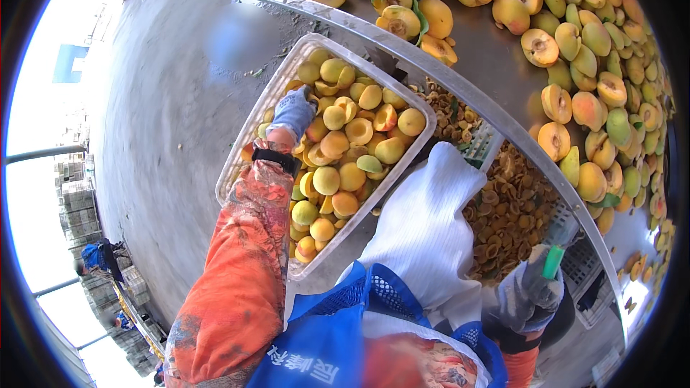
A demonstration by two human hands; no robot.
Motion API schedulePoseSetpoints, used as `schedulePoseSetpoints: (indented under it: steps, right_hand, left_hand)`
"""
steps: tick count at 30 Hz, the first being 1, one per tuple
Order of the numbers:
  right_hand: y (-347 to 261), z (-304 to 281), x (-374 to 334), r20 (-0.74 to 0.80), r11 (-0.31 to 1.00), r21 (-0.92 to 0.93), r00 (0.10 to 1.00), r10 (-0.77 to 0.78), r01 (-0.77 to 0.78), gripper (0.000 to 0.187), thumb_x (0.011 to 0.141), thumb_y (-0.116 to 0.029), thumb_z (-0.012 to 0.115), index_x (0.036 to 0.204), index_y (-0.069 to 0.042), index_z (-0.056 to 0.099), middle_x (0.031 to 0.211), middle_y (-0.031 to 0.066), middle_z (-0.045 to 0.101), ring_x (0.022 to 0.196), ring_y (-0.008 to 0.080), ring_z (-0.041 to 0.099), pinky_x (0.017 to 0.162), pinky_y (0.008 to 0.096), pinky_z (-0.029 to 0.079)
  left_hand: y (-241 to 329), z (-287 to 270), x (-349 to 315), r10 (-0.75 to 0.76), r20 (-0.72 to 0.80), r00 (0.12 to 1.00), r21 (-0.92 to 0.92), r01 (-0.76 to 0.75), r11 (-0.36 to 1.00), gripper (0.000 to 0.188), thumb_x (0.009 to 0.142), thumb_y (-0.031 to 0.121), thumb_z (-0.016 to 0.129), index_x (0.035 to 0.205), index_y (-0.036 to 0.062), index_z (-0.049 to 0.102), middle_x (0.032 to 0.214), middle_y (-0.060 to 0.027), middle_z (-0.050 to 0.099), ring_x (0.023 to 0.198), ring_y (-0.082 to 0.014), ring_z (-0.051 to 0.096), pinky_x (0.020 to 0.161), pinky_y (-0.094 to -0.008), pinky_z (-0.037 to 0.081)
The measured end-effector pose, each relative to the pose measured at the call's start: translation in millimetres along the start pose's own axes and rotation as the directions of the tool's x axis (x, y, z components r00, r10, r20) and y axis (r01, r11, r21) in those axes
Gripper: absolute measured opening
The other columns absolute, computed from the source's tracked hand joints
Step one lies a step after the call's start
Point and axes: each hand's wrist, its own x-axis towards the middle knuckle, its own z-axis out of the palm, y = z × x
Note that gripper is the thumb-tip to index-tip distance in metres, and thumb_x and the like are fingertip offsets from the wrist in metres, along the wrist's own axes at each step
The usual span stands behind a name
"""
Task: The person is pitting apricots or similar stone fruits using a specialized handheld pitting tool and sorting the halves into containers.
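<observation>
My left hand [293, 111], in a blue-grey work glove, reaches into a pale plastic crate [410, 97] at its left side. It rests on the halved yellow stone fruit [334, 145], which look like peaches. Its fingers point down among them, so their grip is hidden. At the lower right, my right hand [528, 293], in a grey-and-white glove, is closed around a tool with a green handle [553, 262]. The tool's working end cannot be made out. That hand is beside a heap of small brownish cut pieces [510, 215], apart from the fruit crate.
A metal table with a raised rim [460, 75] curves across the right, bearing many whole and halved fruit [604, 111] and some leaves. Grey concrete floor [165, 144] spreads left. Stacked crates [77, 205] and a person in blue [93, 257] are at the far left.
</observation>
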Motion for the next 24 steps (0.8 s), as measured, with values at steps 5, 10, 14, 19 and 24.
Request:
schedulePoseSetpoints:
  steps: [5, 10, 14, 19, 24]
  right_hand:
    - [-15.4, 0.3, -23.4, -0.295, 0.990, -0.122, 0.951, -0.097, 0.063, 0.038, 0.070, -0.011, 0.060, 0.105, 0.001, 0.049, 0.056, 0.0089, 0.050, 0.041, 0.0193, 0.047, 0.038, 0.0297, 0.038]
    - [-33.2, -1.0, -41.6, -0.325, 0.973, -0.212, 0.946, 0.021, -0.094, 0.039, 0.055, -0.007, 0.068, 0.090, 0.007, 0.057, 0.066, 0.0135, 0.060, 0.054, 0.0216, 0.059, 0.051, 0.0287, 0.048]
    - [-42.0, 0.4, -45.5, -0.369, 0.980, -0.154, 0.928, 0.059, -0.123, 0.034, 0.055, -0.009, 0.069, 0.084, 0.007, 0.058, 0.065, 0.0128, 0.060, 0.052, 0.0201, 0.058, 0.046, 0.0267, 0.046]
    - [-55.0, -11.0, -49.2, -0.255, 0.952, -0.223, 0.955, 0.150, -0.209, 0.031, 0.058, -0.011, 0.068, 0.082, 0.008, 0.059, 0.064, 0.0108, 0.058, 0.049, 0.0169, 0.056, 0.041, 0.0241, 0.041]
    - [-63.7, -12.4, -62.5, -0.204, 0.963, -0.166, 0.962, 0.179, -0.214, 0.027, 0.058, -0.009, 0.065, 0.077, 0.008, 0.055, 0.054, 0.0118, 0.054, 0.041, 0.0195, 0.052, 0.037, 0.0276, 0.039]
  left_hand:
    - [-2.5, 22.2, 32.7, -0.126, -0.087, 0.988, 0.212, 0.142, 0.967, 0.027, 0.084, 0.026, 0.047, 0.095, 0.0086, 0.064, 0.091, -0.0181, 0.063, 0.087, -0.0341, 0.061, 0.076, -0.0433, 0.049]
    - [5.3, -37.9, 1.5, -0.232, 0.235, 0.944, -0.138, 0.269, 0.953, 0.030, 0.077, 0.024, 0.066, 0.100, 0.0051, 0.063, 0.089, -0.0132, 0.066, 0.069, -0.0237, 0.064, 0.061, -0.0353, 0.051]
    - [134.2, -142.0, -55.1, 0.118, 0.099, 0.988, -0.834, 0.018, 0.551, 0.016, 0.085, 0.011, 0.058, 0.098, 0.0028, 0.062, 0.086, -0.0038, 0.064, 0.063, -0.0111, 0.060, 0.047, -0.0202, 0.046]
    - [302.4, -153.3, -22.4, 0.487, -0.011, 0.873, -0.632, -0.384, 0.673, 0.035, 0.082, 0.016, 0.061, 0.114, 0.0015, 0.055, 0.093, -0.0080, 0.064, 0.076, -0.0142, 0.062, 0.057, -0.0235, 0.048]
    - [384.0, -113.2, 1.5, 0.683, -0.015, 0.730, 0.163, -0.672, 0.722, 0.062, 0.070, 0.028, 0.071, 0.121, 0.0020, 0.047, 0.106, -0.0208, 0.057, 0.101, -0.0354, 0.054, 0.085, -0.0405, 0.044]
